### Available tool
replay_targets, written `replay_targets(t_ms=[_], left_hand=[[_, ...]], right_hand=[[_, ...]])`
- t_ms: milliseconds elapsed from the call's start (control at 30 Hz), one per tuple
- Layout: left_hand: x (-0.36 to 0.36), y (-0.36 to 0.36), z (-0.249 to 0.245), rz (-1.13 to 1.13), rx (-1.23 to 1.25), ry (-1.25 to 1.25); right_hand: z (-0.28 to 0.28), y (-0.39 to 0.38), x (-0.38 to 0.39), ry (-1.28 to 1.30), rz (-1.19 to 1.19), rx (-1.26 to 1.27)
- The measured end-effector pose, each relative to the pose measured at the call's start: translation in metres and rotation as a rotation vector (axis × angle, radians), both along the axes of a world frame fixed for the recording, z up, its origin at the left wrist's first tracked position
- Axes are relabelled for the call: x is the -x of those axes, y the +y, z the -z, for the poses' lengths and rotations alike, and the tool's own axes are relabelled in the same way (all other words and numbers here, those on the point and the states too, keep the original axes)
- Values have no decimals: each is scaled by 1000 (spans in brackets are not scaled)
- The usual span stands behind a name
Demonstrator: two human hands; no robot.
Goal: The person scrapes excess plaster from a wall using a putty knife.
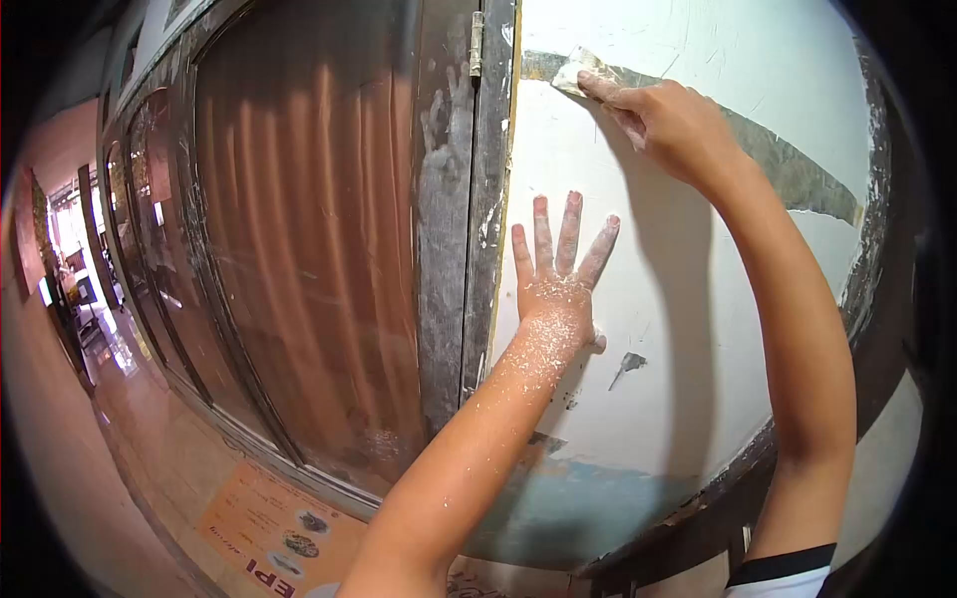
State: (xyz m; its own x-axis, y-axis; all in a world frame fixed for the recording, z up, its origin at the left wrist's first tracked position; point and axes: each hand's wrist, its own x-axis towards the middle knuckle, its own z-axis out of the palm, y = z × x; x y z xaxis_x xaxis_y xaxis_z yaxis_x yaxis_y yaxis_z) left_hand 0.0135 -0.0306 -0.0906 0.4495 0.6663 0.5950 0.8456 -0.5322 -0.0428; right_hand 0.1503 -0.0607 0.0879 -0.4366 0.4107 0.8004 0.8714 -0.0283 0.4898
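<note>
High on the white panel [618,179], my right hand [673,120] is closed round a small flat scraper [576,74] crusted with white. The scraper's edge meets the panel at the left end of a bare grey strip [788,164], where no white coating covers the surface. My left hand [556,269] lies flat on the panel lower down, fingers spread, holding nothing. White flakes and dust cover its back, wrist and forearm. Just right of the left hand is a small grey bare patch [630,365].
A dark frame with a metal hinge [477,45] borders the panel on the left. Beyond it, a brown curtain [309,249] hangs behind glass. An orange printed sheet [269,523] lies low at the left. A corridor floor [125,369] recedes at far left.
</note>
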Motion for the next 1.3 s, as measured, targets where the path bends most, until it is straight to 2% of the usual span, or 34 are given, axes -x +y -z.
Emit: replay_targets(t_ms=[100,167,200,467,567,700,867,1000,1133,1300], left_hand=[[2,-1,-2,-15,16,15],[3,-1,0,-7,28,23],[2,-1,0,-6,19,13],[2,3,2,-1,-13,4],[-1,0,1,-3,2,9],[2,1,1,-5,4,19],[-1,0,0,-4,9,17],[1,3,1,-7,7,11],[0,1,3,4,-10,-4],[3,2,2,18,-8,-13]], right_hand=[[-7,-4,5,35,-32,24],[-10,-6,5,6,33,81],[-6,-3,9,14,-24,50],[-12,1,10,-34,-35,62],[-11,11,13,-34,51,33],[-13,4,11,-62,-14,23],[-14,8,23,-86,63,22],[-16,3,19,-71,-17,34],[-18,20,28,-112,-5,46],[-14,6,27,-69,26,89]])
